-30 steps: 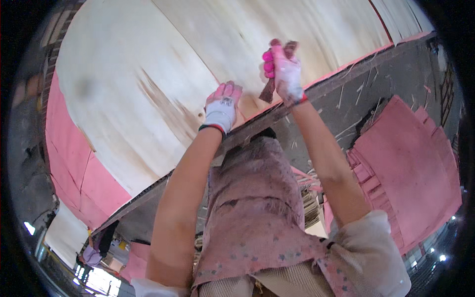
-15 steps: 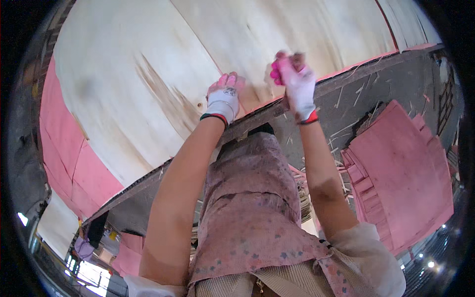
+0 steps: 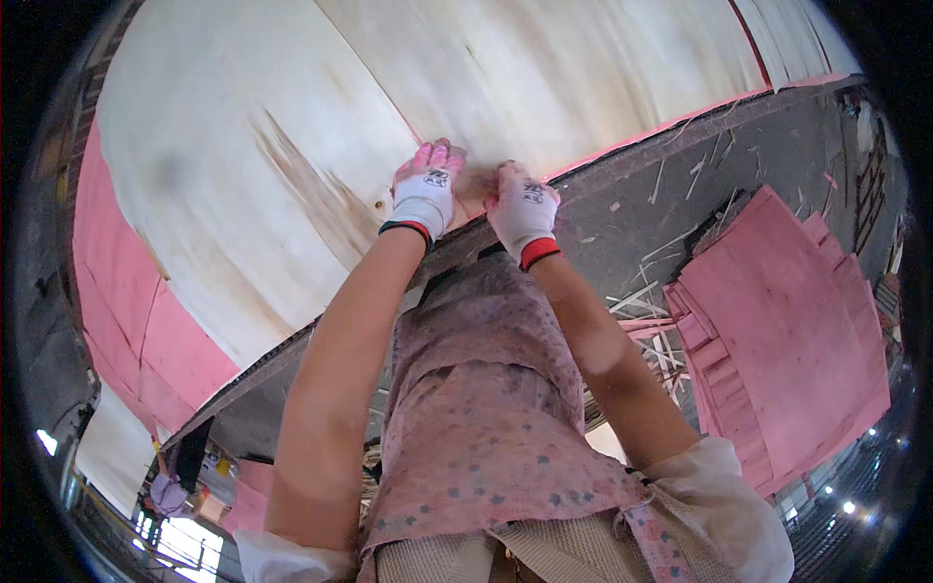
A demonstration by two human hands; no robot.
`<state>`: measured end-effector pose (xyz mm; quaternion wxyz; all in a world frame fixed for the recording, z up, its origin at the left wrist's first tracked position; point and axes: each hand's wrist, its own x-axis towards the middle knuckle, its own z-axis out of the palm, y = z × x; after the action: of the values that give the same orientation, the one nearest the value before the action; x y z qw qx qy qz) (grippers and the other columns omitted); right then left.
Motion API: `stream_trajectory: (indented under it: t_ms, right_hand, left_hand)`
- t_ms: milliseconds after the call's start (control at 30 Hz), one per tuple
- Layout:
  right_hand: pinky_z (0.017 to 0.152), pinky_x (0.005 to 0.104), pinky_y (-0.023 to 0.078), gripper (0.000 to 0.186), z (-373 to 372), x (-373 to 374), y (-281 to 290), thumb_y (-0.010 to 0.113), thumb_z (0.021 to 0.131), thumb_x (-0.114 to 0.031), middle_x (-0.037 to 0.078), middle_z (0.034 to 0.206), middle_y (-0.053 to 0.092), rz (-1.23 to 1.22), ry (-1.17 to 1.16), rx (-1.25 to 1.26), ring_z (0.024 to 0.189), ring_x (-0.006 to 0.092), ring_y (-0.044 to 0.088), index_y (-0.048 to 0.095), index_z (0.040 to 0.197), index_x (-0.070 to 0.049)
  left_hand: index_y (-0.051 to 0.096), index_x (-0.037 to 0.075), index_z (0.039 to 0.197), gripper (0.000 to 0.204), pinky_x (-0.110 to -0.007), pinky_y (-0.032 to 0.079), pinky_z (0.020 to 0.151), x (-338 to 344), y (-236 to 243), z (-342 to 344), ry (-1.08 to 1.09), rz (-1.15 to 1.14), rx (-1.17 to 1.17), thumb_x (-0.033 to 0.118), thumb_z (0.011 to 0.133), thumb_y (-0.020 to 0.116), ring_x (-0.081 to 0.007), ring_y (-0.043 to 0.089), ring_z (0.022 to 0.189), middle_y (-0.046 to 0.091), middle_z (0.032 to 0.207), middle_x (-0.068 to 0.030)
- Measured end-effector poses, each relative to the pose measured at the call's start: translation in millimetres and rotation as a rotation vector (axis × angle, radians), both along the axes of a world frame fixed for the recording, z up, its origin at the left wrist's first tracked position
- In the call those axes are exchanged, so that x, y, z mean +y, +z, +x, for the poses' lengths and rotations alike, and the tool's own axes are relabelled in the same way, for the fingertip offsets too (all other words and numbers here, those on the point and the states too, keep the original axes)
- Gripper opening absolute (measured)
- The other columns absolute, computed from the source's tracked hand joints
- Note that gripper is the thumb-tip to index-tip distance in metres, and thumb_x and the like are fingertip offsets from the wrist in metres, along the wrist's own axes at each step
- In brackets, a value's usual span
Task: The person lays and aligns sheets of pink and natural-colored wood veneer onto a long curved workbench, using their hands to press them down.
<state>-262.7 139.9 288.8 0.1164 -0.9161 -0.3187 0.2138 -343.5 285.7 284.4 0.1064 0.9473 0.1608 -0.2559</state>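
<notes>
A large pale wood veneer sheet (image 3: pixel 233 126) with brown streaks lies in front of me, with pink sheets (image 3: pixel 126 282) showing beneath its left side. My left hand (image 3: pixel 425 192), in a white glove with pink-stained fingers, rests flat near the sheet's front edge, beside a seam. Just to its right, my right hand (image 3: pixel 525 206) wears a matching glove with a red cuff. Its fingers are bunched and bent down against the sheet at the front edge; whatever they may hold is hidden.
The dark table edge (image 3: pixel 641 165) runs slantwise below the sheets. At the right stands a stack of pink sheets (image 3: pixel 787 340). Thin wood scraps (image 3: pixel 646 301) litter the grey floor. A patterned apron (image 3: pixel 486 437) covers my front.
My right hand has come down and left from above the sheet to its front edge, close to my left hand. The left hand stays on the sheet, nearly unmoved.
</notes>
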Motion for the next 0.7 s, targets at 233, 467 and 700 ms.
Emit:
stream_trajectory:
  t_ms: [233,467,700]
  right_hand:
    - [0.069,0.0413,0.048,0.021,-4,0,-9,0.06,0.076,-0.016,0.009,0.091,0.066,-0.072,-0.043,0.052,0.09,0.0297,0.065,0.063,0.096,-0.01]
    - [0.06,0.0338,0.048,0.021,22,-23,-31,0.066,0.077,-0.016,0.006,0.079,0.062,0.556,-0.783,1.402,0.068,0.0185,0.061,0.058,0.089,0.0]
    - [0.055,0.0288,0.045,0.008,47,13,8,0.059,0.087,-0.015,-0.001,0.068,0.052,0.875,-0.841,1.894,0.059,0.0135,0.051,0.056,0.082,-0.009]
  left_hand:
    - [0.039,0.021,0.14,0.061,-0.038,0.039,0.105,1,7,7,0.027,-0.039,0.062,0.009,0.08,0.046,-0.0299,0.037,0.134,0.034,0.149,-0.0084]
    - [0.035,0.021,0.141,0.066,-0.039,0.038,0.106,3,7,3,0.017,-0.05,0.073,0.004,0.08,0.048,-0.0264,0.032,0.138,0.029,0.152,-0.0067]
    - [0.035,0.021,0.142,0.066,-0.039,0.039,0.104,0,16,13,0.046,-0.052,0.121,0.005,0.08,0.051,-0.0256,0.032,0.139,0.029,0.152,-0.0064]
